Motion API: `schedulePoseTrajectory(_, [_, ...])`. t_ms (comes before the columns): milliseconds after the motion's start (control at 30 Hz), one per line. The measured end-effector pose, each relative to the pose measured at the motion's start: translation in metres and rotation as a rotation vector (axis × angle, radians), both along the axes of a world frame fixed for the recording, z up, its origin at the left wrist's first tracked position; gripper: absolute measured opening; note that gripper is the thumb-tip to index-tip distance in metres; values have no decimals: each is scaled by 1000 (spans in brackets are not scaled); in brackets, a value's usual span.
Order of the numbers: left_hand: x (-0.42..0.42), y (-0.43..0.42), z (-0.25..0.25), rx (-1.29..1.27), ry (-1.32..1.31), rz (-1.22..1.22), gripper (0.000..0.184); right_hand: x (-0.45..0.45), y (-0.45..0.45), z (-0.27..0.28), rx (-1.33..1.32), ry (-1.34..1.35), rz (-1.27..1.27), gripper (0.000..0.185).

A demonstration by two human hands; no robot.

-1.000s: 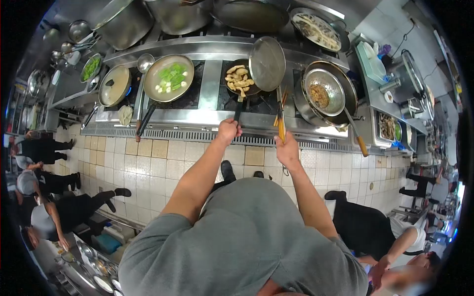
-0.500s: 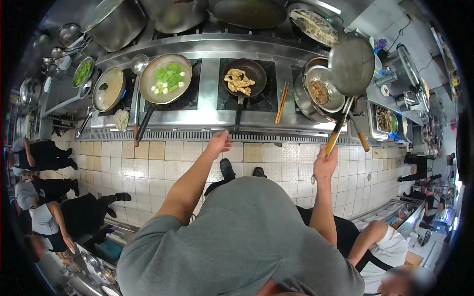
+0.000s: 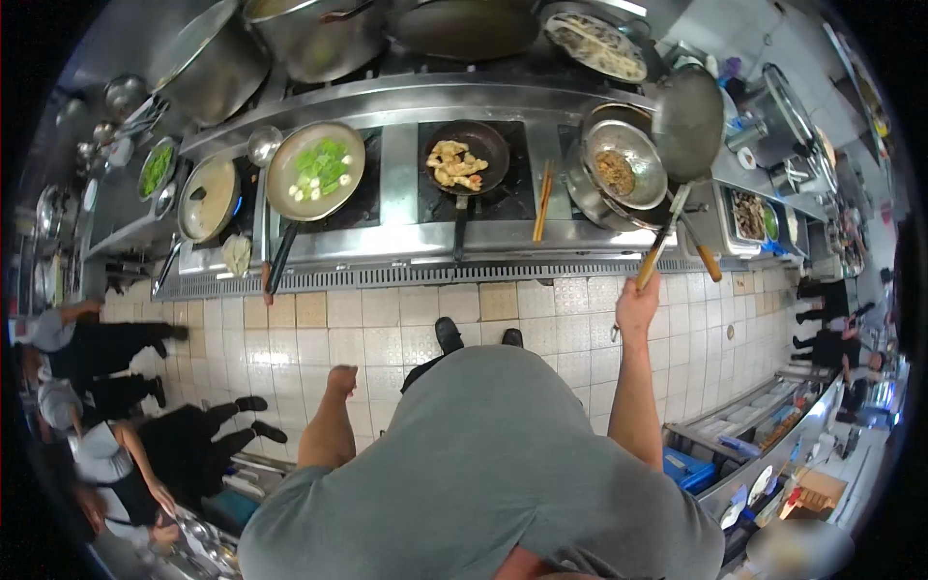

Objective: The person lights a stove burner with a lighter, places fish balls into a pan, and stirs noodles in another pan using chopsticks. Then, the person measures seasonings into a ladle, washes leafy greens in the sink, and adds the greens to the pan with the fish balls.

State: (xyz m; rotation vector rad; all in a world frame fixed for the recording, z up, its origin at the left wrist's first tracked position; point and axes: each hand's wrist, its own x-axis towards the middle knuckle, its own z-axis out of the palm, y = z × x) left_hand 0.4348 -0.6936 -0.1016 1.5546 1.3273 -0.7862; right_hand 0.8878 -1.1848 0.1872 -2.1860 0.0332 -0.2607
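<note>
My right hand [image 3: 637, 307] is closed around the wooden handle of a round, flat metal strainer [image 3: 688, 124], raised over the right side of the stove. Left of its disc, a metal bowl with browned bits of food [image 3: 615, 172] sits in a larger pot [image 3: 586, 184]. A second wooden handle [image 3: 710, 263] sticks out beside my grip. My left hand [image 3: 341, 380] hangs over the tiled floor, away from the stove; its fingers are mostly hidden, and no object shows in it.
Along the stove stand a pan of greens and white pieces [image 3: 317, 203], a dark pan with browned meat pieces [image 3: 468, 182], chopsticks [image 3: 544, 205] and a pan of pale liquid [image 3: 208, 211]. Large pots [image 3: 208, 72] stand behind. Co-workers [image 3: 116, 464] are at the left.
My left hand has drawn back from the stove edge toward my side. The strainer stays in my right hand, its disc slightly turned. The co-worker at lower right has mostly left view.
</note>
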Motion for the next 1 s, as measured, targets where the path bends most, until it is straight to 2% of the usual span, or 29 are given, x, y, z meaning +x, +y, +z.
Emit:
schedulePoseTrajectory(33, [-9,0,-11,46,-72,-19,33,0,-2,-5,-11,-38,45,24])
schedulePoseTrajectory(67, [-17,-3,-23,90,-152,-41,34,12,-17,-31,61,32,44,19])
schedulePoseTrajectory(133, [4,-22,1,10,-95,350,33,16,-22,-22,43,172,46,14])
schedulePoseTrajectory(200, [24,-33,8,-33,-154,443,40,17,-13,2,110,181,0,13])
schedulePoseTrajectory(267, [50,-53,34,13,-256,503,38,33,-11,25,180,201,-19,13])
schedulePoseTrajectory(333, [67,-65,40,26,-350,478,39,79,-11,44,-50,-128,69,15])
schedulePoseTrajectory(367, [73,-70,44,36,-354,475,39,112,-13,51,36,-94,85,17])
schedulePoseTrajectory(433, [85,-83,55,34,-393,424,40,188,-10,77,23,-107,116,21])
schedulePoseTrajectory(467, [87,-88,57,42,-397,426,40,224,-7,93,-76,-152,129,25])
schedulePoseTrajectory(533, [70,-91,36,159,-583,333,37,300,-2,114,-363,-149,97,29])
schedulePoseTrajectory(567, [59,-91,22,55,-610,432,33,332,-4,112,-350,-154,99,29])
schedulePoseTrajectory(633, [41,-92,-3,-145,-639,639,27,391,-3,102,-529,-143,79,28])
schedulePoseTrajectory(667, [71,-133,95,61,-446,654,26,404,-1,104,-516,-147,85,28])
schedulePoseTrajectory(700, [60,-147,70,146,-482,771,29,408,0,110,-383,46,161,22])
schedulePoseTrajectory(733, [56,-159,70,154,-472,776,29,408,-2,110,-253,244,235,17])
schedulePoseTrajectory(767, [54,-173,72,132,-404,838,33,408,-5,104,-254,256,245,17])
schedulePoseTrajectory(800, [51,-190,76,106,-337,902,37,405,-8,98,-80,297,302,16])
schedulePoseTrajectory(833, [41,-209,79,105,-373,817,40,398,-11,97,95,335,358,15])
schedulePoseTrajectory(867, [45,-224,74,145,-219,880,46,391,-16,101,90,337,369,15])
schedulePoseTrajectory(933, [13,-236,33,-50,-115,863,50,371,-22,125,100,385,354,13])
schedulePoseTrajectory(967, [8,-246,34,-92,-74,864,49,371,-26,125,100,389,366,13])
schedulePoseTrajectory(1000, [13,-252,38,-102,-70,872,48,374,-33,125,-125,247,351,17])
